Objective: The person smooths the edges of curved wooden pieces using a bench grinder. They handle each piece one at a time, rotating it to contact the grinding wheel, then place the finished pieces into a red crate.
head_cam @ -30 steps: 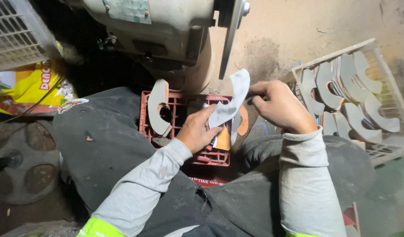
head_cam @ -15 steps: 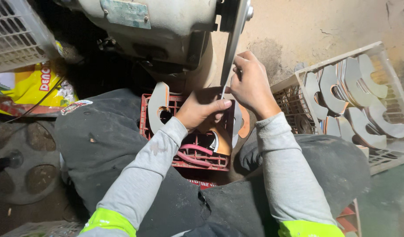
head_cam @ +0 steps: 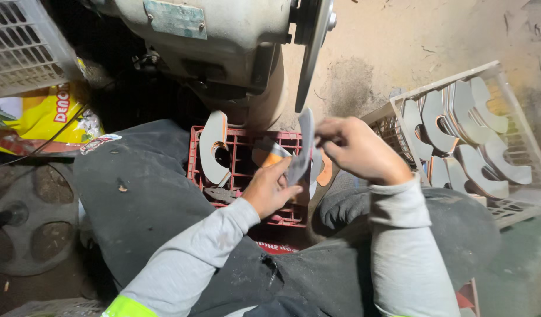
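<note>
Both hands hold one curved grey metal piece (head_cam: 303, 149) just below the grinder's thin disc (head_cam: 310, 53). My left hand (head_cam: 270, 189) grips its lower end, my right hand (head_cam: 355, 147) pinches its upper end. The piece hangs over a red plastic crate (head_cam: 238, 141) between my knees. That crate holds similar crescent-shaped pieces (head_cam: 212, 147), some with orange faces.
A bench grinder motor (head_cam: 212, 41) stands ahead on a pedestal. A white wire basket (head_cam: 517, 126) at the right holds several grey crescent pieces (head_cam: 458, 135). Another white crate (head_cam: 21, 47) and a yellow bag (head_cam: 41, 114) lie at the left. A round metal base (head_cam: 29, 217) sits on the floor.
The hands lifted the piece up against the grinder disc, then drew it back down and away; it is now held lower, over the red crate.
</note>
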